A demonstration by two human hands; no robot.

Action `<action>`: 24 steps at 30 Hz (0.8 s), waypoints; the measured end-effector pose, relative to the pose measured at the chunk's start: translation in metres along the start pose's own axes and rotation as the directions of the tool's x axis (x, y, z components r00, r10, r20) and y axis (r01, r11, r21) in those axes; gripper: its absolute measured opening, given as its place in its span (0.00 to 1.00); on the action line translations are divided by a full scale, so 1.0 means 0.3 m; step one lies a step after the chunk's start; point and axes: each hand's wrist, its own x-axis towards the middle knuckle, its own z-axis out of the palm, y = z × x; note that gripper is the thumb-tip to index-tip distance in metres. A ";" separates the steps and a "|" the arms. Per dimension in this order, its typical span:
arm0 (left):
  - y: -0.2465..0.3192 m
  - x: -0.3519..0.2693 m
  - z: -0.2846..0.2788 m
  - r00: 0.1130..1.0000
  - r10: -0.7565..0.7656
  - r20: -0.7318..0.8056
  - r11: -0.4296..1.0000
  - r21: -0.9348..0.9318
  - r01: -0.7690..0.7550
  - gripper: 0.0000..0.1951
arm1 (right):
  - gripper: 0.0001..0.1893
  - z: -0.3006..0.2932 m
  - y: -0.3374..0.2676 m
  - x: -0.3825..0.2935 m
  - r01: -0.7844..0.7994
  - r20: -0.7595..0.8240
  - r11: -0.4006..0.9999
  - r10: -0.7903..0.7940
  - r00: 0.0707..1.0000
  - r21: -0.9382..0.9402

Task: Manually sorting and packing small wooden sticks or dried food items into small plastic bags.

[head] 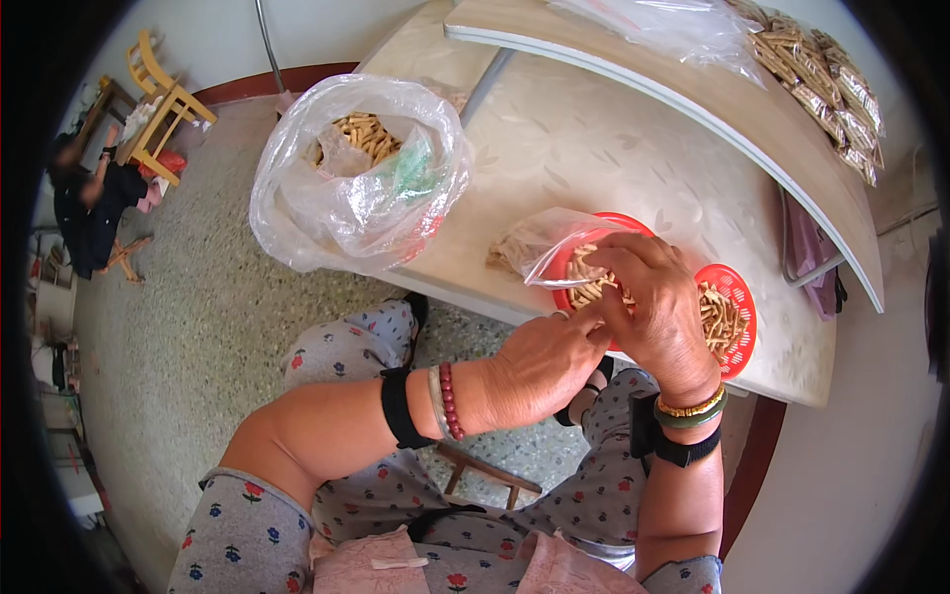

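My left hand [545, 364] and my right hand [657, 312] meet over a red plastic basket [623, 220] of short tan sticks [586, 286]. The fingers bend towards each other at the basket's near side. Whatever may be between them is too small or hidden to tell. A clear plastic bag [545, 241] lies at the basket's left, its mouth reaching over the rim beside my right fingers. More tan pieces show inside its far end. Just right of my right hand, a smaller red slotted basket [748, 315] holds similar sticks [718, 319].
A large clear plastic bag [297, 215] with sticks inside stands at the table's [564, 148] left end. Across the back runs a raised shelf [690, 89] with filled packets [816, 82] and loose plastic bags [668, 26]. Another person [93, 200] sits far left near a wooden chair [167, 100].
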 end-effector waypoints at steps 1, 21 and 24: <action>-0.001 0.002 0.000 1.000 -0.010 0.001 1.000 -0.012 0.010 0.20 | 0.11 0.012 0.007 -0.002 -0.020 -0.018 1.000 0.020 1.000 -0.010; -0.106 0.047 0.007 0.959 0.001 -0.283 0.988 0.146 0.042 0.16 | 0.13 0.096 0.013 0.067 0.081 -0.230 0.978 -0.035 0.973 0.192; -0.113 0.045 0.005 0.967 -0.010 -0.253 0.980 0.189 0.060 0.18 | 0.14 0.094 0.014 0.061 0.095 -0.232 0.983 -0.056 0.971 0.159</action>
